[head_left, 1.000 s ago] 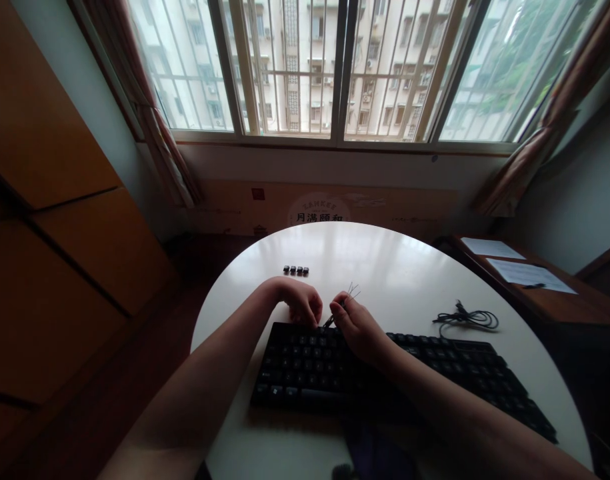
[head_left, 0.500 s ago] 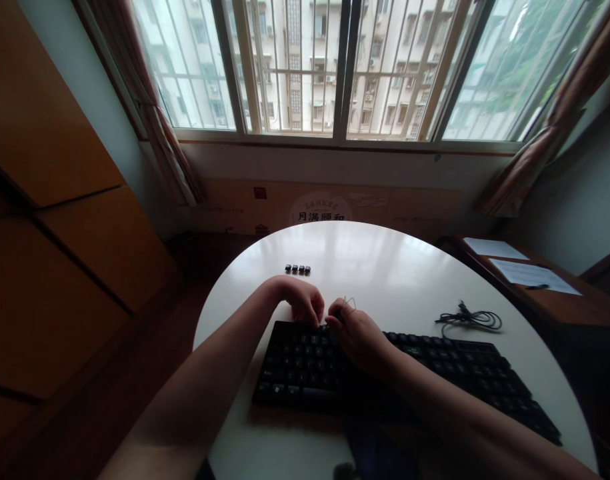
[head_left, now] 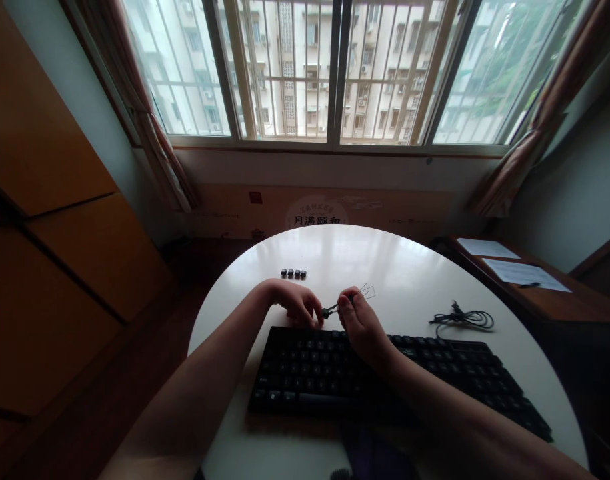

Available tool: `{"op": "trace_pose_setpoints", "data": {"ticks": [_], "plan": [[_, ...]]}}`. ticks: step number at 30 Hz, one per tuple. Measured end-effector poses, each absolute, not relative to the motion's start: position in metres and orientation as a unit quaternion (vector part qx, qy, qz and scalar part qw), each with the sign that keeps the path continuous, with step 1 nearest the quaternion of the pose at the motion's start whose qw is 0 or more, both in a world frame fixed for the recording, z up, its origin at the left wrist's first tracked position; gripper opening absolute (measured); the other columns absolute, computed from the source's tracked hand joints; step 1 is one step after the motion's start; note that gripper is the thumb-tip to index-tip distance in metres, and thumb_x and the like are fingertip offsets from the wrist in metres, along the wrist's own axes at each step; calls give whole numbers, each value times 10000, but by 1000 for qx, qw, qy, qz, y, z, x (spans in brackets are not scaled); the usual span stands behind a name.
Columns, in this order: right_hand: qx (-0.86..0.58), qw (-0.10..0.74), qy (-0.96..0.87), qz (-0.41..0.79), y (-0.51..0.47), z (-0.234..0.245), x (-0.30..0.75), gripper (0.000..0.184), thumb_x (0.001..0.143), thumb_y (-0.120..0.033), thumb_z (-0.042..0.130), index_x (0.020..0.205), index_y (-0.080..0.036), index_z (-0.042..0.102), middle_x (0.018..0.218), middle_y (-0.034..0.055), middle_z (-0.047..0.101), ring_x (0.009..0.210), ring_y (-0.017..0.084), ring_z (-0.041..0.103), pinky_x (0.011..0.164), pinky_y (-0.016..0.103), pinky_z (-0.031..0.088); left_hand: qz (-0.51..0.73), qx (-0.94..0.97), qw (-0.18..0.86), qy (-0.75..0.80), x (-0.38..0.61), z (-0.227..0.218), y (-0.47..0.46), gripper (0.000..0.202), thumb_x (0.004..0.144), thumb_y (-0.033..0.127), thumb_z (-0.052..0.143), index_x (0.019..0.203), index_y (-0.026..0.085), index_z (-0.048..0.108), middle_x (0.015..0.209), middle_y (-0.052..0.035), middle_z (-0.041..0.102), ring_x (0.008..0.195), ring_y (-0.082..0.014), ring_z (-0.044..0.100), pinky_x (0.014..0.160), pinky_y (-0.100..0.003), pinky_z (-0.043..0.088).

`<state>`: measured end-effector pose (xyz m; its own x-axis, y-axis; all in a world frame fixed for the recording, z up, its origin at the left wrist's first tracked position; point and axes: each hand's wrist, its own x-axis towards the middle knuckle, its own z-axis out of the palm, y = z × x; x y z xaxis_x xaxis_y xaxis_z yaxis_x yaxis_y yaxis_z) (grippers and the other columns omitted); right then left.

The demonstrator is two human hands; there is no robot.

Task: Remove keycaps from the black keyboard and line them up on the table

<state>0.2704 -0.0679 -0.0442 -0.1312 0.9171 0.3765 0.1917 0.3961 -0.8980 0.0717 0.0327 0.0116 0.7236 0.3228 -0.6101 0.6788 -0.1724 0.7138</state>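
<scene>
Keycap puller [head_left: 333,309] is clasped by the right grip [head_left: 362,321]; a keycap [head_left: 325,313] is seen beside the left grip [head_left: 299,304], whose closure cannot be told.

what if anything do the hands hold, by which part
The right hand grips a wire-ended tool by its middle; whether the left hand holds anything cannot be told.

Right across the lower centre swept the rounded white table [head_left: 395,280], and on it lay a long black keyboard [head_left: 305,367] low in the middle, four small black keycaps [head_left: 291,273] neatly lined up near mid-frame, and, over to the right, a looped dark cable [head_left: 465,317]!
</scene>
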Motion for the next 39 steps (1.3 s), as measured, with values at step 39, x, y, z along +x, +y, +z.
{"op": "trace_pose_setpoints", "data": {"ticks": [39], "plan": [[-427, 470, -678, 370, -71, -34, 264, 261, 1004, -434, 388, 903, -211, 478, 660, -22, 495, 604, 138, 453, 588, 249, 345, 485, 719, 125, 481, 57, 2, 59, 284, 853, 416, 628, 1020, 195, 567, 974, -60, 715, 871, -196, 689, 707, -278, 526]]}}
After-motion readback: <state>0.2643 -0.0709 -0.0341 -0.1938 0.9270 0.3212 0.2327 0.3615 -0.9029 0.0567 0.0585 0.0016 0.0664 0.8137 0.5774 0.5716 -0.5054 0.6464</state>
